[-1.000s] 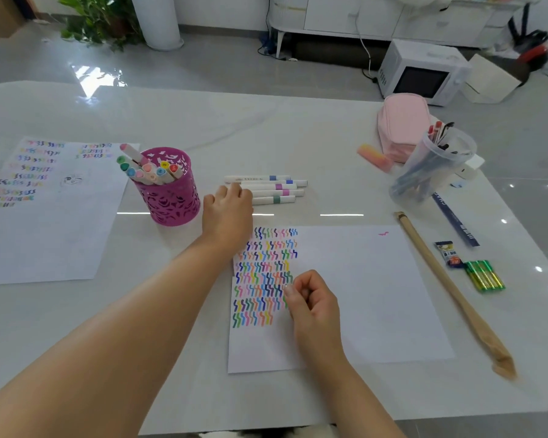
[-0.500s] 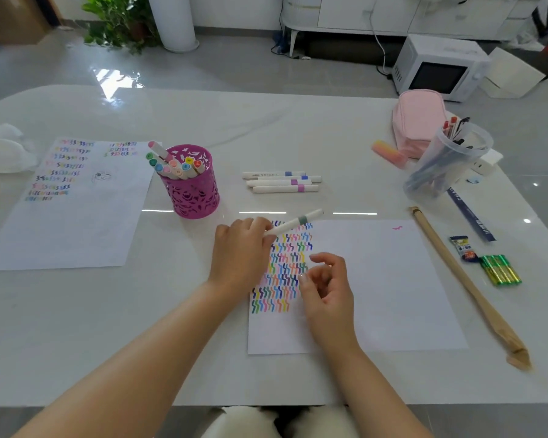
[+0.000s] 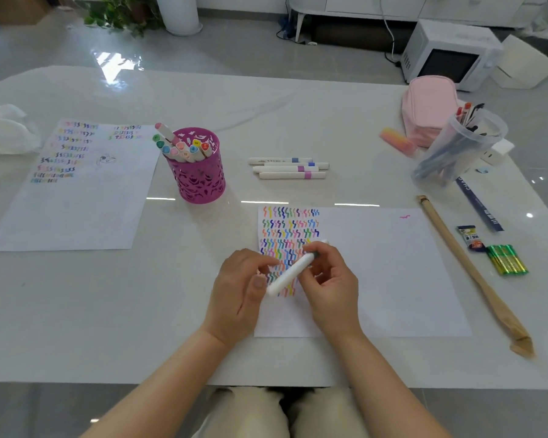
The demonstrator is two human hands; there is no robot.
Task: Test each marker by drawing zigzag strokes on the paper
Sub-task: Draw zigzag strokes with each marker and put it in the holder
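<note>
Fingers of our left hand curl around the lower end of a white marker, thumb pressed at its base, while our right hand pinches the upper end near the green band — both hands are closed on the one marker, which slants up to the right just above the paper. We cannot tell whether the cap is on or coming off, since the right fingers hide that end. Below the hands, the paper's left part carries rows of coloured zigzag strokes, and a lone pink mark sits near its far right corner. Three more white markers lie side by side on the table beyond the paper, with blue and purple bands. To their left stands a magenta cup full of capped markers, and further left lies a second sheet already marked with strokes. On the right we see a clear cup of pens, a pink pouch and a long wooden stick — all well apart from our hands.
</note>
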